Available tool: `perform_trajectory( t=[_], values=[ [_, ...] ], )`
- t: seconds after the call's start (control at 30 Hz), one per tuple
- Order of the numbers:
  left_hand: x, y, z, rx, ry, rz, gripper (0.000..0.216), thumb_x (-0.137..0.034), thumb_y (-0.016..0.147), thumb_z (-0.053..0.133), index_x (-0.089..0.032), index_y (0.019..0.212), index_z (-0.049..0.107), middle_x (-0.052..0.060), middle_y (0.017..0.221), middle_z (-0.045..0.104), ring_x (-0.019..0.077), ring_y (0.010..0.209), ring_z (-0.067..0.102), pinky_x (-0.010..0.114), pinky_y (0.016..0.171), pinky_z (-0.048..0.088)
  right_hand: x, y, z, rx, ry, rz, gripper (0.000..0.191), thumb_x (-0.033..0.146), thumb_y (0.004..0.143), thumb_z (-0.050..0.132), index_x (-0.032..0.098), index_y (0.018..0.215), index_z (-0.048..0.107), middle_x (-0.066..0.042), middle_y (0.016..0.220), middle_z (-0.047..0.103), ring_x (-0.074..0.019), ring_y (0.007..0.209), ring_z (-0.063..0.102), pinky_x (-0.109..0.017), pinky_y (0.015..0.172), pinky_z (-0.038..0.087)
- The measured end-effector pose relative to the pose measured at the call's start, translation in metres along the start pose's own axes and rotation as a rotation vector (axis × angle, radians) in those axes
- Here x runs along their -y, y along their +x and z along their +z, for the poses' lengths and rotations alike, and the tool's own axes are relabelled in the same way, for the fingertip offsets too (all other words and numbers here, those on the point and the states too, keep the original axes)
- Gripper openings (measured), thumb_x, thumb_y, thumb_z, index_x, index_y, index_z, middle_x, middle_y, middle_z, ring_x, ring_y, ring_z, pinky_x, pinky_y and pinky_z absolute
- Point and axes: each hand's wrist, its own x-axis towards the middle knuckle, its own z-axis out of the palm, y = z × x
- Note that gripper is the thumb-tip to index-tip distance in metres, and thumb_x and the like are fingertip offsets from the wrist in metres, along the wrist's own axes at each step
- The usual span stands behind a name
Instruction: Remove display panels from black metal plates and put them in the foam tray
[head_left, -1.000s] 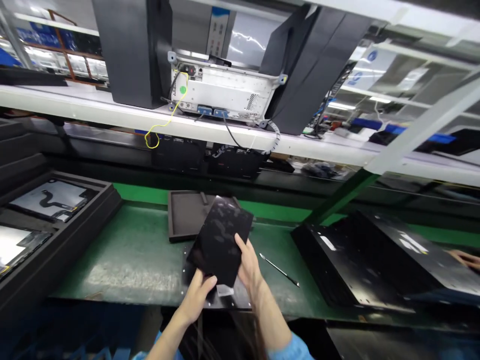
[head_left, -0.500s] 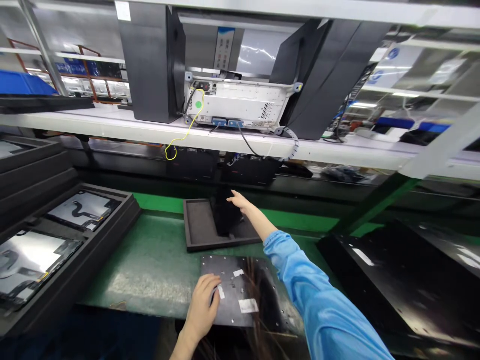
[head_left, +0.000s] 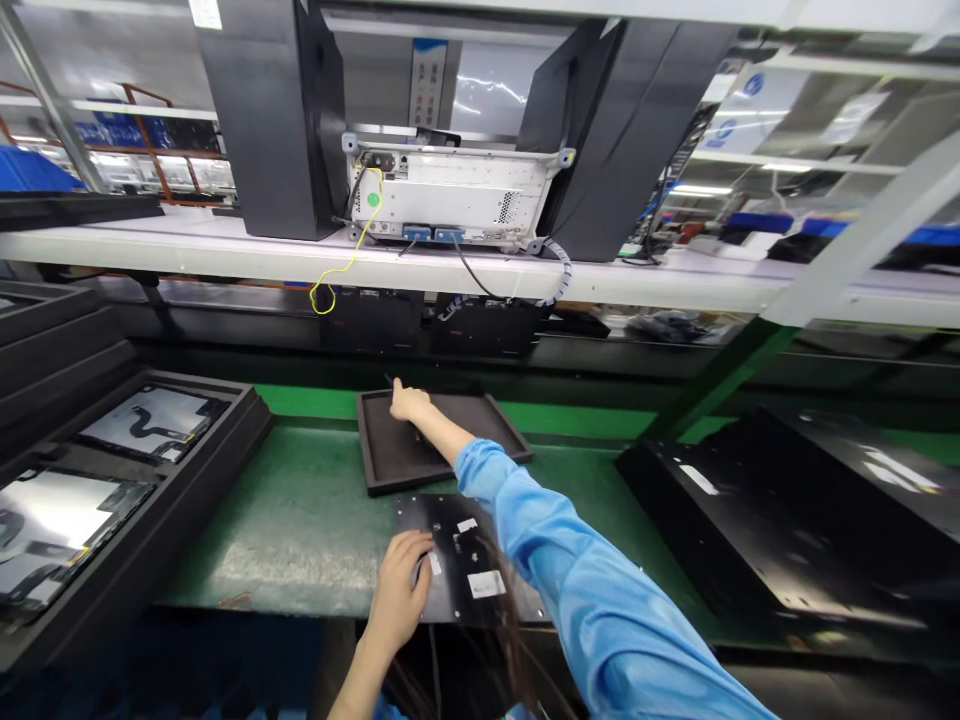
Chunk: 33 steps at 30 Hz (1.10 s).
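Black hole-dotted plate (head_left: 454, 572) lying at six o'clock of foam tray (head_left: 401, 462); left hand (head_left: 403, 580) resting at plate's nine-o'clock edge, thumb and fingers narrowly parted. Right hand (head_left: 410, 402) covering tray's eleven-o'clock rim; cannot tell its grip. Plate seeming stiff, slick; opposite edges probably offering best hold.

The tray (head_left: 388, 455) is brownish-black, the tabletop (head_left: 292, 520) green
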Motion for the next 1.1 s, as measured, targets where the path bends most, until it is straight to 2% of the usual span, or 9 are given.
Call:
perform_trajectory(
  t=[0.1,0.17,0.27,0.37,0.57,0.73,0.83,0.93,1.1],
  values=[
    [-0.001,0.0,0.0,-0.009,-0.008,0.004,0.033,-0.031,0.108,0.052,-0.029,0.127,0.079,0.011,0.136,0.076,0.0319,0.138,0.063,0.058,0.124,0.048,0.021,-0.009,0.028,0.051,-0.022,-0.017,0.097,0.036,0.095,0.077,0.017,0.176,0.027,-0.028,0.148,0.065,-0.0412,0.136,0.065,-0.055,0.115,0.046],
    [-0.001,-0.001,0.0,-0.017,-0.01,0.007,0.033,-0.032,0.108,0.052,-0.029,0.126,0.079,0.011,0.136,0.076,0.0322,0.138,0.063,0.058,0.124,0.049,0.025,-0.015,0.042,0.045,-0.027,-0.022,0.101,0.041,0.094,0.077,0.015,0.176,0.024,-0.032,0.155,0.058,-0.0439,0.139,0.063,-0.056,0.114,0.045],
    [-0.001,-0.001,0.001,-0.026,-0.004,0.006,0.032,-0.03,0.107,0.053,-0.029,0.125,0.079,0.012,0.137,0.076,0.0326,0.138,0.063,0.057,0.123,0.05,0.018,-0.025,0.056,-0.018,-0.024,-0.045,0.107,0.05,0.094,0.076,0.013,0.176,0.02,-0.035,0.171,0.037,-0.0459,0.151,0.048,-0.058,0.121,0.037],
    [0.004,-0.001,0.003,-0.027,0.011,0.02,0.031,-0.029,0.107,0.054,-0.029,0.125,0.079,0.011,0.136,0.076,0.0325,0.138,0.063,0.057,0.123,0.051,-0.001,-0.036,0.065,-0.08,-0.014,-0.121,0.1,0.05,0.097,0.071,0.017,0.176,0.02,-0.027,0.179,0.026,-0.0405,0.161,0.034,-0.053,0.129,0.025],
    [0.016,-0.001,0.007,-0.061,0.071,0.092,0.029,-0.027,0.109,0.054,-0.028,0.125,0.078,0.01,0.134,0.077,0.0299,0.135,0.066,0.058,0.119,0.055,-0.039,-0.055,0.084,-0.132,-0.001,-0.181,0.078,0.057,0.101,0.062,0.024,0.168,0.042,-0.015,0.17,0.048,-0.032,0.156,0.042,-0.043,0.128,0.027],
    [0.018,-0.001,0.006,-0.068,0.105,0.122,0.028,-0.026,0.11,0.053,-0.027,0.124,0.077,0.01,0.133,0.077,0.0287,0.134,0.066,0.058,0.117,0.057,-0.065,-0.055,0.089,-0.178,0.01,-0.023,0.085,0.063,0.099,0.065,0.015,0.166,0.044,-0.027,0.171,0.042,-0.0422,0.159,0.035,-0.058,0.13,0.016],
    [0.017,-0.001,0.005,-0.081,0.124,0.127,0.027,-0.025,0.109,0.054,-0.027,0.124,0.077,0.009,0.133,0.078,0.0277,0.133,0.066,0.057,0.117,0.057,-0.073,-0.057,0.09,-0.195,0.042,0.025,0.087,0.061,0.098,0.067,0.013,0.166,0.043,-0.027,0.171,0.042,-0.0418,0.16,0.034,-0.06,0.132,0.007],
    [0.017,-0.001,0.005,-0.084,0.132,0.126,0.027,-0.024,0.109,0.055,-0.027,0.124,0.077,0.009,0.132,0.078,0.0274,0.133,0.067,0.056,0.116,0.058,-0.072,-0.06,0.09,-0.207,0.089,0.047,0.082,0.053,0.094,0.076,0.015,0.161,0.049,-0.024,0.163,0.053,-0.0376,0.155,0.042,-0.054,0.133,0.01],
    [0.018,0.001,0.004,-0.085,0.135,0.136,0.026,-0.024,0.107,0.056,-0.028,0.122,0.078,0.009,0.131,0.078,0.028,0.131,0.068,0.055,0.115,0.058,-0.058,-0.049,0.081,-0.13,0.232,0.136,0.083,0.049,0.081,0.089,0.019,0.152,0.058,-0.02,0.151,0.065,-0.0374,0.142,0.058,-0.048,0.12,0.039]
  ],
)
